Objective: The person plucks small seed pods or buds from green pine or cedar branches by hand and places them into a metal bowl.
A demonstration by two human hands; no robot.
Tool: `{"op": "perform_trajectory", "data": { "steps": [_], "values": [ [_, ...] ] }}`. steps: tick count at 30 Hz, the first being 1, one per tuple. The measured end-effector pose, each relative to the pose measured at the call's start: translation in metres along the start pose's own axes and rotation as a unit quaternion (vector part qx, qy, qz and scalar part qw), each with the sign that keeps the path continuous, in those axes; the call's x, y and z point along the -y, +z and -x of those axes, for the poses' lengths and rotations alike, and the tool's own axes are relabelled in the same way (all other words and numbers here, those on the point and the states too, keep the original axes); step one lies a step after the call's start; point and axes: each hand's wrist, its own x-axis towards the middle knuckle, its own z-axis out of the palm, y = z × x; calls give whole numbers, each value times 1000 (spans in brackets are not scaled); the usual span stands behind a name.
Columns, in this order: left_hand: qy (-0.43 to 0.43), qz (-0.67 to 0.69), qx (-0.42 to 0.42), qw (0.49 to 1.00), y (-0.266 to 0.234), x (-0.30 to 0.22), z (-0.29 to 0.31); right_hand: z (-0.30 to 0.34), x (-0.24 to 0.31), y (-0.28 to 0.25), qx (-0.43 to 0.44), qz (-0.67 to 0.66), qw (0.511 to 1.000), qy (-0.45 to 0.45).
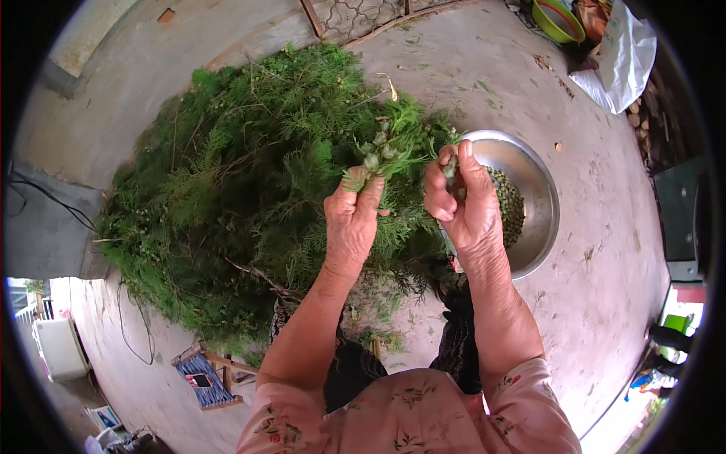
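Observation:
My left hand (pixel 354 208) is closed around the stem end of a green conifer sprig (pixel 408 125) that carries pale green cones (pixel 372 160). Just to its right, my right hand (pixel 470 193) is curled, with a few pale green cones (pixel 450 168) between its fingers and thumb. Below and behind the right hand stands a wide metal basin (pixel 546 200), partly hidden by that hand and forearm. Many small green cones (pixel 510 204) lie in its bottom. A large heap of cut conifer branches (pixel 249 174) spreads on the ground under and left of my left hand.
A small stool with a blue woven seat (pixel 215 392) has a phone (pixel 199 380) on it, at the lower left. At the upper right are a green bowl (pixel 556 23) and a white sack (pixel 626 64). A black cable (pixel 134 344) lies on the floor at left.

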Motion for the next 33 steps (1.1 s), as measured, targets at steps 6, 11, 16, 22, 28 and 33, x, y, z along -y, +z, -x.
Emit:
{"op": "perform_trajectory", "data": {
  "steps": [6, 11, 16, 22, 28, 33],
  "values": [
    [-64, 165, -26, 984, -2, -1, -2, -11, -13, -11, -119, 8, 993, -23],
    [-133, 221, 1, 966, -11, 1, -5, -12, -27, -6, -117, 83, 990, -1],
    [-163, 298, 4, 940, -11, 4, -5, -9, -33, 8, -123, 118, 984, 57],
    [-139, 340, 2, 930, -3, 0, -1, -13, -46, -1, -78, 193, 977, -40],
    [-155, 289, -20, 944, -8, 6, 1, -20, -43, -7, 5, 429, 871, -238],
    [-124, 216, 13, 968, -10, 6, 6, -16, -35, 8, -6, 553, 768, -324]
  ]
}}
